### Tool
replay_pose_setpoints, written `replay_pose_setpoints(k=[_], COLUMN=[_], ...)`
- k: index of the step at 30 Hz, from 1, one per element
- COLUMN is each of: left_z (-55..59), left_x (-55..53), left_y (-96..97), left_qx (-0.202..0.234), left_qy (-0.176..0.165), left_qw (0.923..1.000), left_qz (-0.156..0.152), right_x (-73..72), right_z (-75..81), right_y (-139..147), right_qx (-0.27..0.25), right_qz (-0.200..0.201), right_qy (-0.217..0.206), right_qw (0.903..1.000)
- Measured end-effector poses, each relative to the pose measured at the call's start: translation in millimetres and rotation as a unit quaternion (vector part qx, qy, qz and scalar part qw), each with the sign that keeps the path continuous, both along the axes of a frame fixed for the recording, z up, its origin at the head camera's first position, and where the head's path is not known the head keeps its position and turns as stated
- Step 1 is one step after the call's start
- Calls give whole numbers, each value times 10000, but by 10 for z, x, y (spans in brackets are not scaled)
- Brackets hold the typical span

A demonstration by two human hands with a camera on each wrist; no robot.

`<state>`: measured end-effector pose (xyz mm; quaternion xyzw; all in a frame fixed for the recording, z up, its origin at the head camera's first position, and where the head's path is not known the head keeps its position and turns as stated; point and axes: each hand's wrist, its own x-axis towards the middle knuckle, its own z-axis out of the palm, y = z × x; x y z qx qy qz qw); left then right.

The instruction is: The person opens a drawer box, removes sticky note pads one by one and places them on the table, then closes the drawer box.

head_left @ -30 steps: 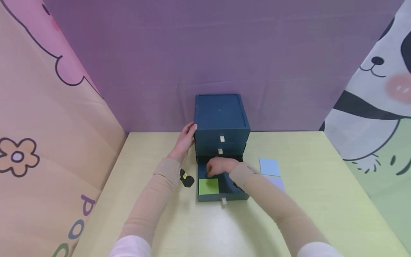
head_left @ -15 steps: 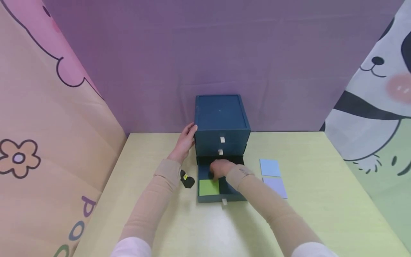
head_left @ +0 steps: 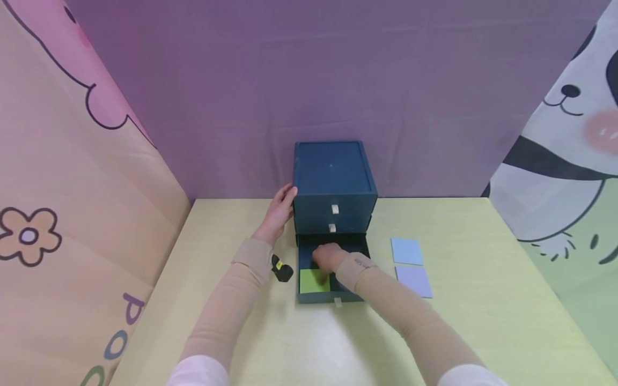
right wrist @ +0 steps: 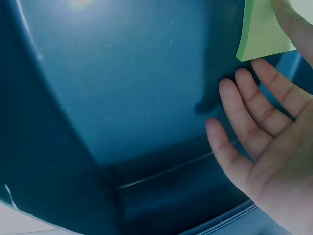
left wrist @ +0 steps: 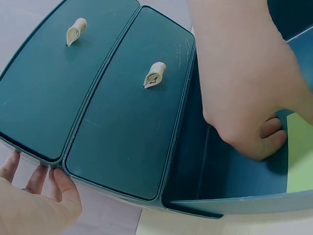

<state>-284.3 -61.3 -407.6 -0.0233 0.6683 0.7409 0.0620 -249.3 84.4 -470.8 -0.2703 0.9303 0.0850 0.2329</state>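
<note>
A dark blue drawer cabinet (head_left: pixel 333 169) stands at the table's back, its bottom drawer (head_left: pixel 309 298) pulled out. My left hand (head_left: pixel 278 213) rests against the cabinet's left side, and its fingertips touch the side edge in the left wrist view. Inside the drawer lies a green sticky note pad (head_left: pixel 311 281) at the front left. My right hand (head_left: pixel 329 257) reaches in over it. In the right wrist view, the thumb lies on the pad (right wrist: pixel 266 29) and the forefinger is at its edge, the other fingers loosely bent over the drawer floor.
A light blue note pad (head_left: pixel 406 251) and a purple note pad (head_left: pixel 414 281) lie on the table (head_left: pixel 483 300) right of the drawer. A small black object with a yellow mark (head_left: pixel 282 269) lies left of it. A purple cloth (head_left: pixel 232 96) hangs behind the cabinet.
My right hand has moved forward in the drawer towards me, from behind the green pad to over it. The left hand keeps its place on the cabinet.
</note>
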Motion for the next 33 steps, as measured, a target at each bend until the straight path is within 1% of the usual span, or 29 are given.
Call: replay_pose_setpoints(k=[6, 8, 17, 23, 26, 29, 33], left_z=[-8, -10, -36, -43, -39, -44, -50], left_x=[-5, -7, -29, -18, -19, -27, -35], left_y=[2, 4, -5, 6, 4, 0, 4], left_qx=[7, 12, -9, 18, 34, 59, 89], left_qy=[32, 46, 8, 37, 29, 20, 4], left_qw=[10000, 10000, 10000, 10000, 10000, 10000, 10000], left_qz=[-44, -46, -29, -67, -34, -10, 15], right_x=[66, 75, 56, 48, 41, 34, 6], right_z=[28, 20, -47, -47, -31, 8, 46], right_y=[-24, -25, -43, -40, -33, -17, 23], right_qx=[295, 342, 356, 271, 133, -68, -242], right_qz=[-257, -261, -7, -99, -248, -570, -971], right_qy=[-53, -47, 36, -54, -150, -358, -702], right_qw=[9992, 9991, 9994, 9996, 9995, 9977, 9925])
